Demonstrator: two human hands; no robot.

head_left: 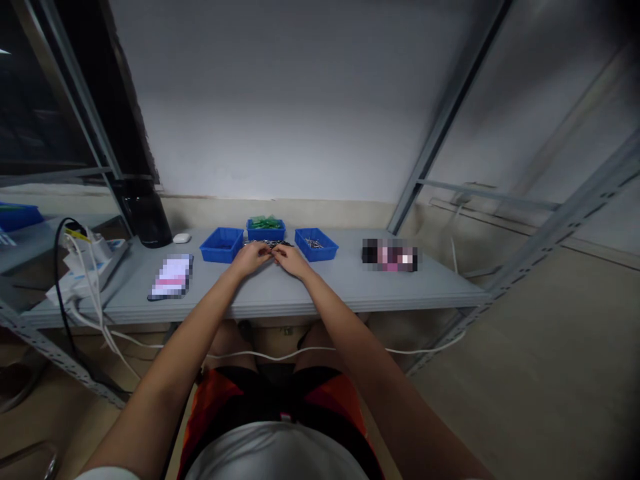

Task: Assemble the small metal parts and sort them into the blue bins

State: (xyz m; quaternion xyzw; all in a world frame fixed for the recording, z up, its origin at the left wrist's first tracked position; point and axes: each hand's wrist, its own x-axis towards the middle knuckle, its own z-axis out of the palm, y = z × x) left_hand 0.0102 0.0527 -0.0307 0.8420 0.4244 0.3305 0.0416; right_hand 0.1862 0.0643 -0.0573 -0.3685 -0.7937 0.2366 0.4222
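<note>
Person seated at the front edge of a grey tabletop (350, 290), forearms reaching over it. Left hand (255, 255) and right hand (291, 259) meet about midway along, fingers curled, fingertips close together; whether either grips a piece cannot be told, the fingertips being too small and blurred. Small dark metal pieces (267, 243) lie just beyond the hands, towards the rear edge. Three blue containers around them: left bin (219, 255), beside the left hand; rear bin (267, 235), holding green pieces (265, 222), near the rear edge; right bin (323, 253), holding thin metal pins (314, 243), beside the right hand. Phone (173, 277) towards the left front corner; black bottle (147, 217) near the left rear corner. Pixelated object (390, 256) towards the right edge.
</note>
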